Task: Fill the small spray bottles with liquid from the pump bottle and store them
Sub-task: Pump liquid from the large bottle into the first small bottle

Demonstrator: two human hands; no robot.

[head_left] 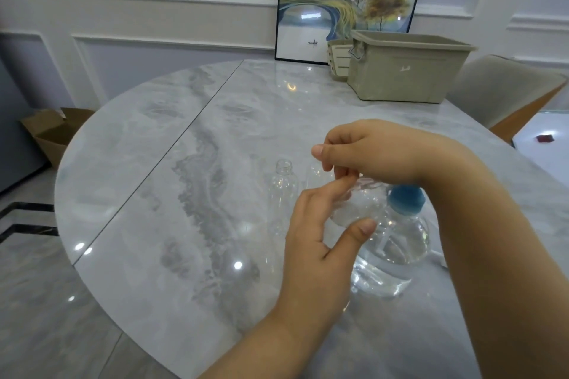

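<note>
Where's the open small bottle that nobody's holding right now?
In the head view, the uncapped small bottle stands upright on the marble table near the middle, just left of both hands and the blue-capped bottle.

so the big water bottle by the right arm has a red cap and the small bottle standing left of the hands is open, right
Not quite: the head view shows the cap on the big water bottle is blue, not red. The small bottle standing left of the hands is indeed open, with no top on it.

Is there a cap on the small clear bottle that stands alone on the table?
No, the small clear bottle has a bare, open neck, standing left of both hands on the table.
</note>
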